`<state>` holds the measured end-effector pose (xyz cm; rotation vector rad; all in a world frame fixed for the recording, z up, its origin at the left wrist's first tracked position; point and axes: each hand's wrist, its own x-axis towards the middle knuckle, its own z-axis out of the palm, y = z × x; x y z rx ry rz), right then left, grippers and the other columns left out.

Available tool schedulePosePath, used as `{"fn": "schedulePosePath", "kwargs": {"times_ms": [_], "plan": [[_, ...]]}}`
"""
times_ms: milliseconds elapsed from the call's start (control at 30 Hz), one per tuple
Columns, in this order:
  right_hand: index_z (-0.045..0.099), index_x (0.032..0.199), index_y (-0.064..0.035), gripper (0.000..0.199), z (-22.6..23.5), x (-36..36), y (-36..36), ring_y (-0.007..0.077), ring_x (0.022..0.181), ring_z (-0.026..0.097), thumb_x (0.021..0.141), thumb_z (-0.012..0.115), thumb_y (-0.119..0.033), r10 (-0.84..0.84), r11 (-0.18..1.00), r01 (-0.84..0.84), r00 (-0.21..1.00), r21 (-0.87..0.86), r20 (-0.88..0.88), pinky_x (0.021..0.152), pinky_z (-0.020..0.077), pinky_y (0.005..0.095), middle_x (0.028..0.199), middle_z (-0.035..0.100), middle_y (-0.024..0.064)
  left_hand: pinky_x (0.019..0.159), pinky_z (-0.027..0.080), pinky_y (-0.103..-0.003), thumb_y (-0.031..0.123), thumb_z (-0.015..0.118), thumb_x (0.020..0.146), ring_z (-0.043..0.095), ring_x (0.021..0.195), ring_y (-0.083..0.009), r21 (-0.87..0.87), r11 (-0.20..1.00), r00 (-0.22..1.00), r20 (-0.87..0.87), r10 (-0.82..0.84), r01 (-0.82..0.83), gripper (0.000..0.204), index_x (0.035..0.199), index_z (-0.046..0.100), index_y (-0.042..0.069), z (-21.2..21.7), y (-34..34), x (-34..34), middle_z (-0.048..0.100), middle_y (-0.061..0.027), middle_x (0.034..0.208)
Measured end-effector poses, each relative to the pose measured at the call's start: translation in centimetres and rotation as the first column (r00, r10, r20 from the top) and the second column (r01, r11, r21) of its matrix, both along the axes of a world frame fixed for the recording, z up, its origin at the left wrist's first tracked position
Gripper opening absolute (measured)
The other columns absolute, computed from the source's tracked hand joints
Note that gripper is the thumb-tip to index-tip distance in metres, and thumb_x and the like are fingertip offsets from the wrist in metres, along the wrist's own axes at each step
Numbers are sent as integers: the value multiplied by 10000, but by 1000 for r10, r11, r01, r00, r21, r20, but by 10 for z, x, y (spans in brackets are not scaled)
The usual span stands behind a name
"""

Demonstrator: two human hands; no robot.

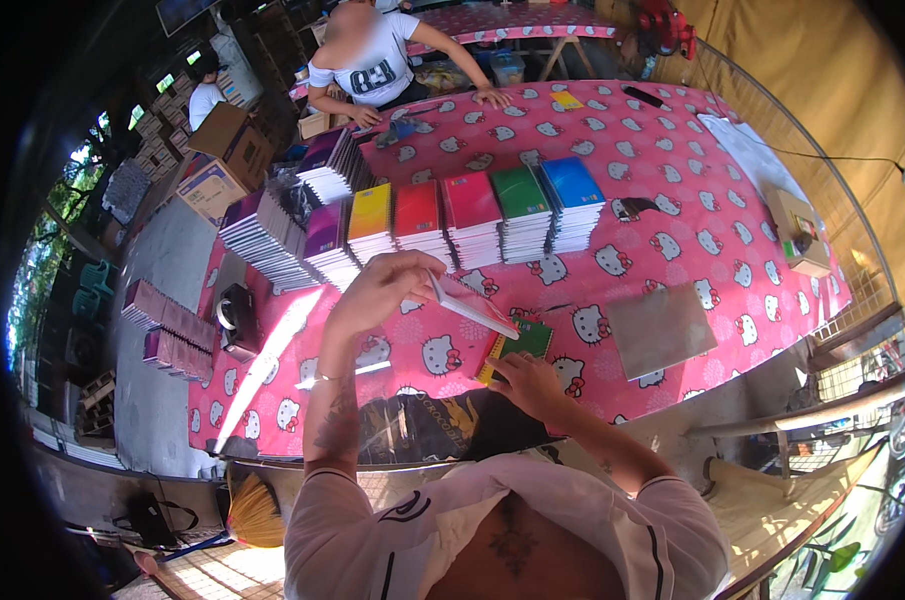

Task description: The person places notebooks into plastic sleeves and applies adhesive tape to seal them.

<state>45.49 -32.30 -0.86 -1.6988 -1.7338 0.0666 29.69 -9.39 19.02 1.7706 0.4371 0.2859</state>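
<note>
My left hand is closed on the upper end of a notebook, which is tilted up with its white page edges and a reddish cover edge showing. My right hand presses down at the near end of a green-covered notebook on the table, its fingers bent over the yellow edge there. Red shows along the left side of this lower notebook, so more covers may lie under it. The raised notebook's low end is close to the green one; whether they touch I cannot tell.
Beyond my hands, stacks of spiral notebooks stand in a row by colour on the pink patterned table. A grey-brown flat sheet lies to the right. Cardboard boxes stand far left. Another person leans at the far edge.
</note>
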Motion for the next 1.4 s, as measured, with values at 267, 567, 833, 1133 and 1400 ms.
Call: {"fn": "schedulePosePath", "kwargs": {"times_ms": [267, 567, 833, 1133, 1400], "plan": [[640, 1252, -107, 400, 70, 107, 85, 326, 1142, 605, 854, 678, -91, -392, 834, 401, 914, 380, -106, 950, 469, 464, 1234, 630, 138, 653, 561, -344, 136, 692, 870, 715, 746, -221, 284, 861, 813, -539, -221, 422, 311, 1155, 658, 16, -105, -21, 53, 717, -134, 842], [680, 1176, -64, 281, 89, 144, 77, 300, 999, 629, 903, 664, -129, -468, 793, 457, 880, 404, -77, 851, 473, 426, 1078, 668, 123, 795, 552, -466, 171, 752, 800, 675, 957, -345, 703, 658, 961, 155, 228, -269, 552, 1319, 572, 117, -109, -25, 92, 680, -157, 1079], [644, 1274, -80, 397, 100, 119, 58, 343, 1150, 606, 878, 647, -53, 40, 949, 78, 932, 306, -361, 986, 466, 436, 1212, 656, 139, 784, 540, -390, 46, 746, 781, 664, 899, -290, 662, 727, 954, 298, -34, -181, 301, 1078, 697, 44, -113, -42, 79, 680, -111, 1013], [683, 1188, -98, 282, 72, 201, 100, 270, 1073, 609, 913, 622, -81, -459, 838, 289, 832, 463, 311, 1013, 412, 498, 1102, 662, 57, 652, 524, -374, 181, 737, 861, 699, 732, -274, 439, 844, 939, -3, 343, -307, 287, 1066, 695, -16, -147, -19, -1, 702, -177, 828], [690, 1179, -131, 326, -21, -6, -14, 222, 993, 611, 866, 743, -207, -43, 999, 44, 985, 5, -170, 878, 486, 394, 1028, 580, 66, 1145, 374, -480, 51, 753, 711, 495, 1361, -302, 753, 657, 992, 108, -66, -38, 622, 1311, 633, 165, -188, -62, -27, 584, -100, 1392]]}}
